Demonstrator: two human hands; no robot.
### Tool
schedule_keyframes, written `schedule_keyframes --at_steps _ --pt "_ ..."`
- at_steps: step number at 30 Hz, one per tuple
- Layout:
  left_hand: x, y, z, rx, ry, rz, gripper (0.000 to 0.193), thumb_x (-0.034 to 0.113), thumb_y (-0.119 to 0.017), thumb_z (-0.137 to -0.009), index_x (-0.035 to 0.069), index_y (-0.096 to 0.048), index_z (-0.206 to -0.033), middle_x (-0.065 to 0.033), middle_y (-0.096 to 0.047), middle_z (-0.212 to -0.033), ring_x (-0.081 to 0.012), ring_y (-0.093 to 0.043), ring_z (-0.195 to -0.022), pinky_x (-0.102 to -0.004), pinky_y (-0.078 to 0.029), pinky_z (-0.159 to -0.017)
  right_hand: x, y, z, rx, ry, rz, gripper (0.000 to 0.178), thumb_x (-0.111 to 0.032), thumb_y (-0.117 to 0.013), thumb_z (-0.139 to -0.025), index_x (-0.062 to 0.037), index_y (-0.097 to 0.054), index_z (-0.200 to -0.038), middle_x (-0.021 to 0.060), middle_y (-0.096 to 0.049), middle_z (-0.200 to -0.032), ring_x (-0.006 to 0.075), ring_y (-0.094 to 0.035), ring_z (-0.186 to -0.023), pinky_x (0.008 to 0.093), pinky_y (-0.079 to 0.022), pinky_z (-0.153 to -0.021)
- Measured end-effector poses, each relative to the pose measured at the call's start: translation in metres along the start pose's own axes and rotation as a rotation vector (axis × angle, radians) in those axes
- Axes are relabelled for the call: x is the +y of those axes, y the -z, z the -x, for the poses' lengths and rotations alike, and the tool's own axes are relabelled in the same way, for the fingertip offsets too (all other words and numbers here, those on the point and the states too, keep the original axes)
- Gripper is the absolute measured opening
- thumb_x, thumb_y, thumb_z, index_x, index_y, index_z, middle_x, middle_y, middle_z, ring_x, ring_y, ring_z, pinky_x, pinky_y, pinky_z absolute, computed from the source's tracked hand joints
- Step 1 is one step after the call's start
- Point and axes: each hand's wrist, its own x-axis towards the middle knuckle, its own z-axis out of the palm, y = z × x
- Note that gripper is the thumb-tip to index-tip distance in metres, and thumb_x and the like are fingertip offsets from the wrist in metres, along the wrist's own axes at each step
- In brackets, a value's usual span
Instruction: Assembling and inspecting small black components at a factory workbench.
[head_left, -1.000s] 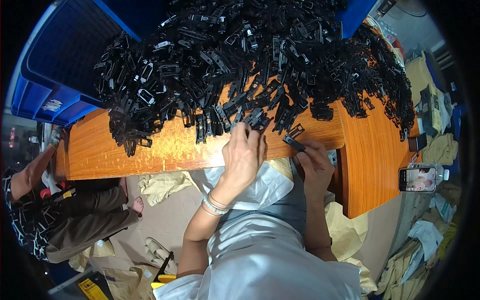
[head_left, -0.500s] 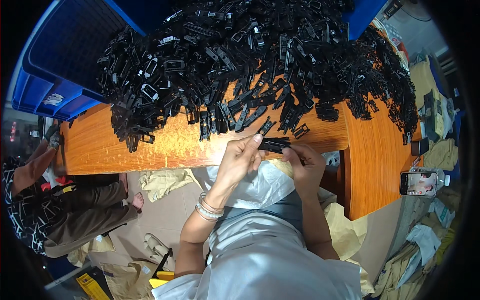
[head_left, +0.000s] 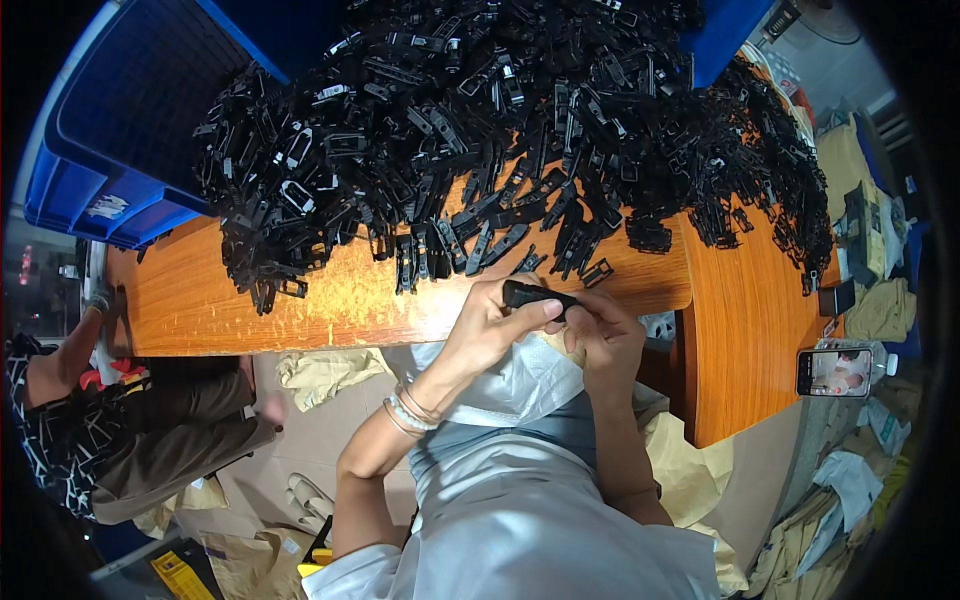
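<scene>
Both hands of the person are in view, raised together just in front of the near edge of the wooden surface (head_left: 390,318). The left hand (head_left: 490,328) grips an elongated black part (head_left: 533,296), its thumb laid along the near side and pointing right. The right hand (head_left: 608,335) has its fingers closed at the right end of the same part, thumb and forefinger pinching; the remaining fingers are curled. The black part lies roughly level between the hands, clear of the surface; its finer detail is too dark to read. Bracelets (head_left: 404,412) circle the left wrist.

Beyond the hands, a large heap of black parts (head_left: 400,130) covers the far portion of the surface and extends to the right. Along its near fringe, a loose clip (head_left: 597,273) lies apart, close above the right hand. A blue crate (head_left: 110,190) stands at the far left. White material (head_left: 515,385) is spread over the person's lap.

At the right, a phone (head_left: 835,371) with a lit screen is propped by the surface edge, a clear bottle (head_left: 886,364) directly behind it. At the left, a co-worker (head_left: 60,425) in a patterned top extends an arm to the surface's left end. Beige cloth (head_left: 325,378) lies on the floor (head_left: 350,440).
</scene>
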Motion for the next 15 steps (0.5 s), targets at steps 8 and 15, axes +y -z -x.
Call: schedule_keyframes --at_steps 8,15 --pt "0.029 0.041 -0.116 0.127 -0.643 -1.380 0.012 0.003 -0.055 -0.071 0.000 -0.063 -0.079 -0.0130 -0.052 -0.080 -0.0271 -0.055 -0.075 -0.0362 -0.047 -0.060 0.007 0.020 -0.002 0.058 -0.035 -0.085 0.020 -0.006 -0.053 -0.083 0.0083 -0.057 -0.097 0.0121 -0.060 -0.069 0.0108 -0.049 -0.049 0.0203 -0.038 -0.047" --pt "0.037 0.054 -0.139 -0.139 -0.870 -1.720 0.010 0.007 -0.056 -0.069 0.000 -0.062 -0.071 -0.0105 -0.050 -0.082 -0.0220 -0.053 -0.078 -0.0298 -0.048 -0.058 0.011 0.028 0.002 0.052 -0.133 -0.039 0.018 -0.002 -0.052 -0.081 0.0091 -0.056 -0.096 0.0117 -0.061 -0.066 0.0106 -0.054 -0.053 0.0193 -0.040 -0.048"
